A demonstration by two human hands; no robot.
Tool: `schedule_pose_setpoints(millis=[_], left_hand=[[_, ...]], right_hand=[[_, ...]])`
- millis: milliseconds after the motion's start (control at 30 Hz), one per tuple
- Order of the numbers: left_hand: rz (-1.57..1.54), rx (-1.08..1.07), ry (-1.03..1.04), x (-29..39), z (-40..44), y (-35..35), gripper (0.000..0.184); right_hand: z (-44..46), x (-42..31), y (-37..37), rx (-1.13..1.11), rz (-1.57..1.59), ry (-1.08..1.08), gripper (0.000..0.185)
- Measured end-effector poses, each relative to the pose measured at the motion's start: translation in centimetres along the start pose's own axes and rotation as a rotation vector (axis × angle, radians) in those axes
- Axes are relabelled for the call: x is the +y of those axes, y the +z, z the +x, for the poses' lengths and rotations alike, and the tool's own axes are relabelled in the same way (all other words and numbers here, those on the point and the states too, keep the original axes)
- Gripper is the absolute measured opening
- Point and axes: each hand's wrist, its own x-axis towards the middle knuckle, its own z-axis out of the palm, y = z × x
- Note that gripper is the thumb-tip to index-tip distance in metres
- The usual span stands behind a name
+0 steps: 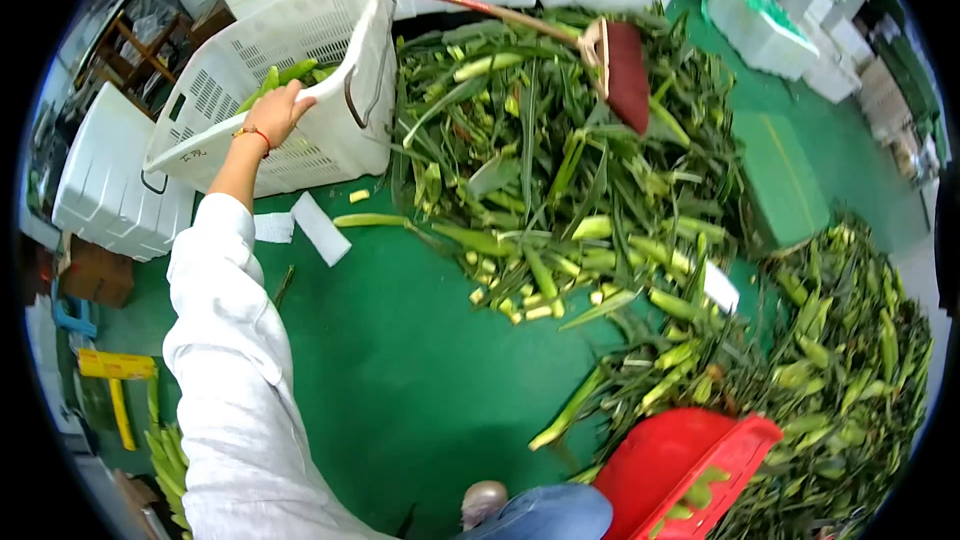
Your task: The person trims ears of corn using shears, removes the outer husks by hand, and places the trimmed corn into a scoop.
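Observation:
My left hand (pixel 275 114), with a red cord at the wrist, is closed over the near rim of a large white plastic basket (pixel 330 145). The basket has slotted walls and metal handles. Several green corn ears (pixel 272 83) lie inside it, just beyond my fingers; the rest of its inside is partly hidden. My right hand does not show. At the bottom right, a red plastic basket (pixel 665 455) stands tilted beside my knee, with a few green ears in it.
Corn ears, leaves and cut stalk ends heap up at centre (pixel 530 140) and right (pixel 850 370). A broom (pixel 627 75) rests across the pile and basket. Foam boxes (pixel 120 180) stand left and behind. A yellow tool (pixel 117 365) lies at left on the green floor (pixel 420 370).

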Motion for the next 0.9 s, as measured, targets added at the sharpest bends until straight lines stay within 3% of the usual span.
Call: schedule_pose_setpoints(millis=[33, 100, 167, 233, 300, 333, 367, 433, 467, 600, 633, 667, 700, 733, 767, 900], left_hand=[[0.013, -0.007, 0.005, 0.1, -0.2, -0.1, 0.046], [0.048, 0.015, 0.02, 0.3, -0.6, -0.9, 0.047], [0.089, 0.04, 0.038, 1.4, -3.2, -0.8, 0.048], [0.134, 0.01, 0.064, 3.0, -6.1, -1.5, 0.05], [0.144, 0.033, 0.091, 5.4, -9.2, -2.0, 0.05], [0.147, 0.036, 0.082, 6.8, -10.7, -2.3, 0.05], [0.151, 0.047, 0.069, 8.4, -12.2, -2.6, 0.051], [0.142, 0.026, 0.027, 12.5, -15.4, -3.8, 0.051], [0.139, 0.018, 0.008, 14.5, -17.1, -4.3, 0.05], [0.134, 0.089, -0.003, 23.7, -25.0, -6.3, 0.051], [0.112, 0.099, 0.005, 25.8, -26.6, -6.6, 0.051], [0.09, 0.093, 0.01, 28.2, -28.2, -7.2, 0.051], [0.067, 0.081, 0.009, 30.5, -29.8, -7.8, 0.05], [0.04, 0.071, 0.004, 32.7, -31.2, -8.5, 0.05], [0.072, 0.079, 0.008, 34.7, -32.3, -9.1, 0.048], [-0.143, 0.038, 0.017, 39.2, -35.9, -10.0, 0.044]], right_hand=[[0.8, -0.3, -1.3, -0.053, -0.059, -0.018, 0.028], [-2.0, -0.6, 1.5, 0.105, -0.101, -0.078, 0.028], [0.4, -0.5, -1.1, -0.03, -0.175, -0.077, 0.025], [-2.2, 0.5, 4.4, 0.34, -0.054, -0.129, 0.033], [-2.1, 1.2, 5.4, 0.275, -0.041, -0.106, 0.03], [2.5, 2.2, 0.0, -0.226, 0.15, -0.006, 0.027], [1.1, 2.0, 1.9, -0.209, 0.131, 0.017, 0.034], [-1.6, 1.9, 6.1, 0.069, 0.159, 0.039, 0.044], [1.1, 2.4, 3.2, -0.198, 0.297, 0.097, 0.043], [3.6, 1.7, 0.4, -0.271, 0.277, 0.161, 0.044], [4.4, 1.9, -0.9, -0.331, 0.28, 0.115, 0.035], [8.3, 3.5, -3.5, -0.342, 0.302, 0.004, 0.013], [12.8, 4.7, -5.9, -0.357, 0.316, -0.109, 0.022], [15.7, 4.4, -7.8, -0.395, 0.268, -0.077, 0.024], [16.4, 4.1, -8.6, -0.505, 0.287, -0.129, 0.024], [15.4, 2.0, -11.6, -0.426, 0.242, -0.087, 0.024]])
